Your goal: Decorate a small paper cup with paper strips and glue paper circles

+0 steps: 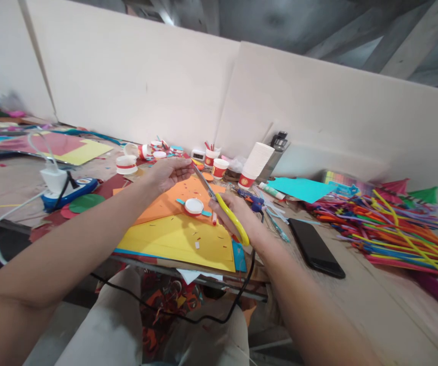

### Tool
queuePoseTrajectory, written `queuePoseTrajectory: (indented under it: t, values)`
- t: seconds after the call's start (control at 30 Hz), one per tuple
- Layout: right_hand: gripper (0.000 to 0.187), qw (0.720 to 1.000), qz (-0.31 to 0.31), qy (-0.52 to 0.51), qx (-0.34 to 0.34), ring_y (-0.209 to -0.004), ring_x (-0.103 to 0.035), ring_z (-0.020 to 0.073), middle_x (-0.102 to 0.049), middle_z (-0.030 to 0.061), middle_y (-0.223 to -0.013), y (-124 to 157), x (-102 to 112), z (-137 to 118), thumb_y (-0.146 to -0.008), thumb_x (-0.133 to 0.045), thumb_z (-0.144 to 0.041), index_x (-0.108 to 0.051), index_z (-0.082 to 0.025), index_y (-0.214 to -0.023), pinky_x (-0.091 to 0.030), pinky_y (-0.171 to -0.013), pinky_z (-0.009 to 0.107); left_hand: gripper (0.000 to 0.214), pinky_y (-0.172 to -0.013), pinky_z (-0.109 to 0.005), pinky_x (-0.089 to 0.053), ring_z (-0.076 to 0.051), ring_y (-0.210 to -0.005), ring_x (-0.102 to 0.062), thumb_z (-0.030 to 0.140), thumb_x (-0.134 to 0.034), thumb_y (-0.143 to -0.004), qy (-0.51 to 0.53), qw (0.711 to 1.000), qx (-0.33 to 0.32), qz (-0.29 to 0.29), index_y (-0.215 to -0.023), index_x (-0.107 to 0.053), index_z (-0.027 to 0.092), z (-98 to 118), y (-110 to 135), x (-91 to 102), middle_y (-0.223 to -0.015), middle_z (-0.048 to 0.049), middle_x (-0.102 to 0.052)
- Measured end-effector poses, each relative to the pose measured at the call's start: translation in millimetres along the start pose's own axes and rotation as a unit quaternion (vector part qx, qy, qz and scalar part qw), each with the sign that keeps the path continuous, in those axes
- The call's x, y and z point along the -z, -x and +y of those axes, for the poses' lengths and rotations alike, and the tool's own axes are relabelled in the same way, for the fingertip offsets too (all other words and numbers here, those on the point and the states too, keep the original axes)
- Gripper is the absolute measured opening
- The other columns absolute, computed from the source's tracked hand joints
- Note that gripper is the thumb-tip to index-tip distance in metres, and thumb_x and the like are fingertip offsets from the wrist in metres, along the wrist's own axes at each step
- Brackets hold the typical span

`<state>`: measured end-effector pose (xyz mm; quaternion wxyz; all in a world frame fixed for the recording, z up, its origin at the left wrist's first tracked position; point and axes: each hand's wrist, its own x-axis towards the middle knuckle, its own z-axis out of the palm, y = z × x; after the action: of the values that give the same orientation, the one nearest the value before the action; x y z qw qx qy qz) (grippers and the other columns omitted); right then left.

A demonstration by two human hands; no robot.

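My right hand [238,216] grips yellow-handled scissors [222,206], blades pointing up and left toward my left hand [169,173]. The left hand hovers over the orange paper [165,201] with its fingers curled together near the blade tips; what it pinches, if anything, is too small to make out. A small round white cap with a red rim [193,206] lies on a blue strip on the orange paper, between the two hands. Yellow sheets [173,239] lie under the orange one, sprinkled with tiny paper scraps.
A black phone [316,247] lies right of my right hand. Colourful straws and pipe cleaners [394,231] pile at the far right. Paper cups [255,165] stand near the back wall. A blue power strip with a white charger [66,190] sits at left. A black cable hangs off the table's front edge.
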<state>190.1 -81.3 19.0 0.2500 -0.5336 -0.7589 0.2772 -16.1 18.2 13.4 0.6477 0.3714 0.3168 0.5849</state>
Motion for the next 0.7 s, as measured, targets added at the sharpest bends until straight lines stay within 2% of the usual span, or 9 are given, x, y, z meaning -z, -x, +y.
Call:
queuePoseTrajectory:
  t: [0.2, 0.7]
  values:
    - [0.037, 0.999, -0.007, -0.027, -0.024, -0.035, -0.043, 0.0069, -0.051, -0.0045, -0.053, -0.1, -0.6, 0.7, -0.084, -0.059, -0.052, -0.048, -0.020, -0.070, -0.033, -0.034, 0.019, 0.006, -0.065, -0.023, -0.056, -0.012, -0.062, -0.068, 0.005, -0.065, -0.077, -0.002, 1.000, 0.002, 0.009, -0.075, -0.069, 0.009, 0.0, 0.0, -1.0, -0.070, -0.0076, -0.072]
    - [0.035, 0.999, 0.007, -0.020, -0.029, -0.039, -0.043, 0.0069, -0.050, -0.0044, -0.053, -0.8, 1.3, -1.8, -0.082, -0.061, -0.048, -0.046, -0.020, -0.067, -0.031, -0.037, 0.019, 0.006, -0.063, -0.021, -0.056, -0.012, -0.061, -0.068, 0.005, -0.066, -0.076, 0.001, 1.000, -0.002, 0.003, -0.077, -0.068, 0.010, -2.1, -0.6, 0.1, -0.069, -0.0070, -0.072]
